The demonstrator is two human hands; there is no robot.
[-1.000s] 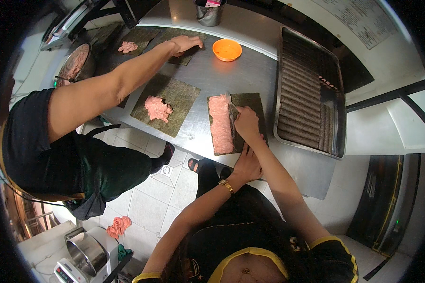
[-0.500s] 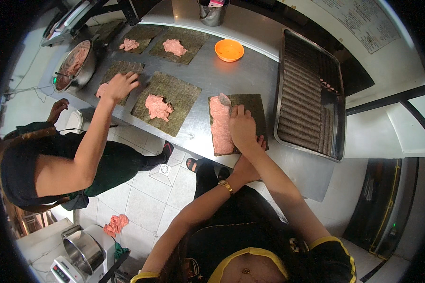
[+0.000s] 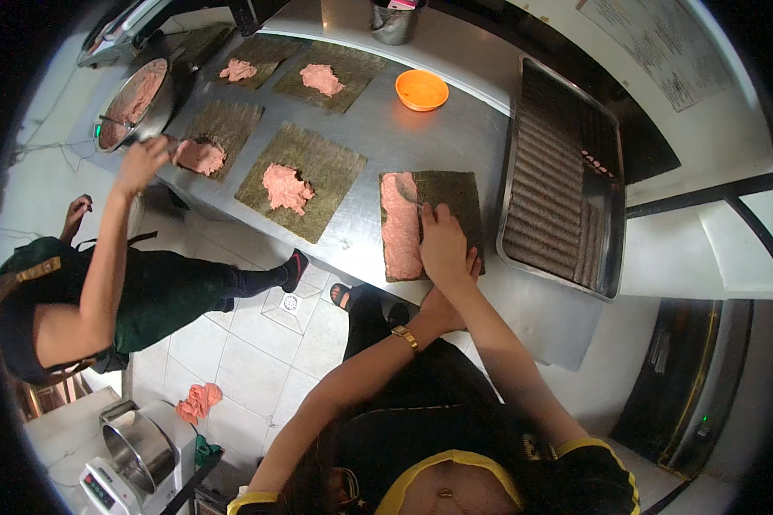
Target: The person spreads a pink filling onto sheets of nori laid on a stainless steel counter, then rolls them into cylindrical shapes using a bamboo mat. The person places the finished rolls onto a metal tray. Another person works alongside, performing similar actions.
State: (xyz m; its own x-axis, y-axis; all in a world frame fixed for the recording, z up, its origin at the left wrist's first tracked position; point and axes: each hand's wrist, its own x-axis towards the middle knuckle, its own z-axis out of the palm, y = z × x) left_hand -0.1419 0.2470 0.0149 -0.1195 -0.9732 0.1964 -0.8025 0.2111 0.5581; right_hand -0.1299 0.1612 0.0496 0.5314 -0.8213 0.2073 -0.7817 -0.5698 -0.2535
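My right hand (image 3: 443, 243) grips a metal spoon (image 3: 406, 194), its bowl pressed on a long strip of pink minced meat (image 3: 401, 245). That strip lies along the left side of a dark green seaweed sheet (image 3: 455, 193). My left hand (image 3: 445, 307), below a gold watch, crosses under my right forearm; its fingertips lie stretched at the sheet's near right edge, the rest partly hidden. To the left, another seaweed sheet (image 3: 326, 176) bears a mound of minced meat (image 3: 287, 189). A co-worker's hand (image 3: 142, 165) is near the meat on a farther-left sheet (image 3: 236, 124).
A metal tray (image 3: 511, 172) of dark rolls stands right. An orange bowl (image 3: 422, 91) and metal bucket (image 3: 394, 24) sit toward the back. At left are a bowl of meat (image 3: 159, 107) and two more seaweed sheets (image 3: 352, 69). A mixer (image 3: 137, 451) stands lower left.
The co-worker's hand has moved left, off the meat toward the bowl, uncovering the mound. My right hand and the spoon have shifted slightly down along the meat strip. My left hand stays in place.
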